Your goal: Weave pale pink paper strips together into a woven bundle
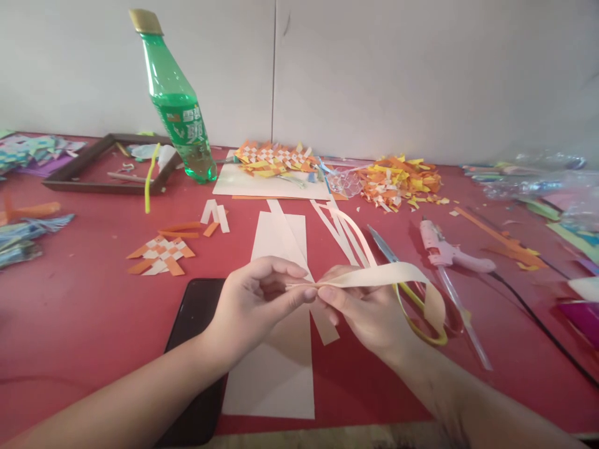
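Behind the red table [93, 355] stands a pale wall [397, 68] with one dark vertical seam. At the far side I count one green bottle [171, 87], partly filled, and one dark frame [100, 186] beside it. One woven orange-and-white piece [276, 153] lies on a white board [229, 182]; to its right is a heap of orange and yellow paper bits [397, 178], too many to count. One smaller woven piece [163, 254] lies nearer, on the left.

Close to me, one phone [199, 308] is partly covered by my left forearm, and one cream sheet [276, 380] lies under my hands. One pair of scissors [384, 244] is partly hidden by my right hand and the paper. Farther right is one pink glue gun [435, 242].

Above the sheet, my left hand [248, 302] and right hand [367, 312] both pinch one cream strip [388, 274] between thumb and fingers. Its long axis goes crosswise, from left to right; past my right hand it bends and its loop hangs downward. Loose strips lie behind; I cannot count them surely.
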A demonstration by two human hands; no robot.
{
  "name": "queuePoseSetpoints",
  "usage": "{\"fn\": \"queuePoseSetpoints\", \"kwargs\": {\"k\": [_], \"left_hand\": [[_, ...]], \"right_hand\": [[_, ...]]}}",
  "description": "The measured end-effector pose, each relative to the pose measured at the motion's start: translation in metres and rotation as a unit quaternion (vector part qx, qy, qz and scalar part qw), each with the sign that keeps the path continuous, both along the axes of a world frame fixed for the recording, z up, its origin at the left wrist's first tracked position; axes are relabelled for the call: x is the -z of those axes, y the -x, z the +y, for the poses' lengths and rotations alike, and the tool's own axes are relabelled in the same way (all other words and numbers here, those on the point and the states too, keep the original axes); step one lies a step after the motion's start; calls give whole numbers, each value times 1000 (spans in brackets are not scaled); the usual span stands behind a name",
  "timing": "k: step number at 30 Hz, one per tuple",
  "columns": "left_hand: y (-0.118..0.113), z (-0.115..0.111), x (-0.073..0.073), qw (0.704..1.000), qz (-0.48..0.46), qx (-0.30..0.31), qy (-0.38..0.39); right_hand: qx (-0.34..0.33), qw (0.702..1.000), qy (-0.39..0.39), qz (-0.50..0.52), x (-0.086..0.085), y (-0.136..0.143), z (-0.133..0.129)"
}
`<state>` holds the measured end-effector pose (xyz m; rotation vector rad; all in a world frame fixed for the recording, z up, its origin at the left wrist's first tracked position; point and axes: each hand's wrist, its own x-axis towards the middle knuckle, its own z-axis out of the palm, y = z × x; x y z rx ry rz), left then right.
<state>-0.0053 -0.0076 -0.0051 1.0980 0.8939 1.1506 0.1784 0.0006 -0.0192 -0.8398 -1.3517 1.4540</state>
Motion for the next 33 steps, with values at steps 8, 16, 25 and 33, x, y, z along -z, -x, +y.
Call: {"fn": "queuePoseSetpoints", "kwargs": {"k": [8,16,25,33], "left_hand": [[-3,2,4,999,43,-9,-33],[-3,3,-4,999,41,-9,17],[-4,4,-7,999,16,2,48],[-1,6,-3,998,28,-4,61]], "right_hand": [[19,1000,18,0,1,3,0],[23,999,31,10,-1,4,1],[21,999,35,13,1,2,0],[40,999,30,1,4,-1,2]]}}
